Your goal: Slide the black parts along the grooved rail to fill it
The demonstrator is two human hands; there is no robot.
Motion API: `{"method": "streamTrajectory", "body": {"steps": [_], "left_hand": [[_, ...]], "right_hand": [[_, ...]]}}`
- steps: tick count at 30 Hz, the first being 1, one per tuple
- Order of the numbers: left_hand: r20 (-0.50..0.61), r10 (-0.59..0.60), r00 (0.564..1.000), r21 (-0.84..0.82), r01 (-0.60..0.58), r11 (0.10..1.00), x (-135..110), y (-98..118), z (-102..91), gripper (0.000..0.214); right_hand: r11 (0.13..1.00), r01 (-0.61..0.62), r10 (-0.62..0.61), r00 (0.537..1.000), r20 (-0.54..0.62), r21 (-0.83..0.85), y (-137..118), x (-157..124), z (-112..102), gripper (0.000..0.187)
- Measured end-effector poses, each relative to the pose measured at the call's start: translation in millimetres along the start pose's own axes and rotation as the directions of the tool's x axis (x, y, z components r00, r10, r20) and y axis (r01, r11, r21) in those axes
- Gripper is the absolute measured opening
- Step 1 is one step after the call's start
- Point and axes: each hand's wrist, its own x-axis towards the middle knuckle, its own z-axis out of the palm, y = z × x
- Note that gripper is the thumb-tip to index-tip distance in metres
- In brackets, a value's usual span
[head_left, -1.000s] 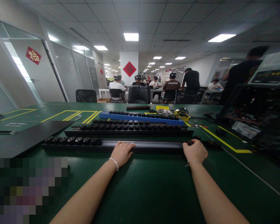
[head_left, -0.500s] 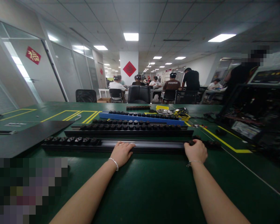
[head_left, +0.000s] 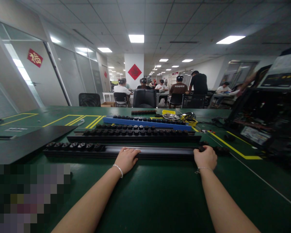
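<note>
In the head view, a long black rail (head_left: 160,150) lies on the counter (head_left: 160,194) right in front of the person. It is straight and narrow, with a smooth, silvery-grey strip along its top; chunky, dark knobbed pieces (head_left: 81,146) are packed in a row at its left end. The left hand (head_left: 127,160) lies over the near edge mid-rail, fingers across the strip — how firmly it presses cannot be told. The right hand (head_left: 206,158) is curled closed on a small dark piece (head_left: 201,148) at the rail's right end, which the hand partly hides.

The counter has a smooth green top, marked with yellow tape (head_left: 253,157). Beyond the rail lie another black rail (head_left: 133,138) and a blue rail (head_left: 145,124), both bearing rows of dark pieces, with a shiny round metal dish (head_left: 171,116) behind. A flat, matte dark panel (head_left: 26,142) lies to the left. The room is an office with a tiled ceiling, a white pillar (head_left: 134,61) and people seated at far tables.

The near rail's long axis runs left to right across the person's front — roughly parallel to the counter's far edge — with its knobbed end pointing left.
</note>
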Motion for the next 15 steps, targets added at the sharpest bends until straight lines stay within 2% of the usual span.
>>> {"method": "streamTrajectory", "body": {"steps": [9, 15], "left_hand": [[0.016, -0.007, 1.0, -0.004, 0.007, 1.0, -0.1, 0.4, 0.1, 0.034], [-0.007, 0.005, 1.0, -0.004, -0.005, 1.0, 0.0, -0.9, 2.4, 0.035]], "right_hand": [[0.998, 0.011, -0.006, 0.997, -0.077, 0.06, 7.6, 4.5, 3.3, 0.043], [0.998, -0.01, 0.013, 0.998, -0.06, 0.057, 8.2, 5.0, 2.7, 0.043]]}}
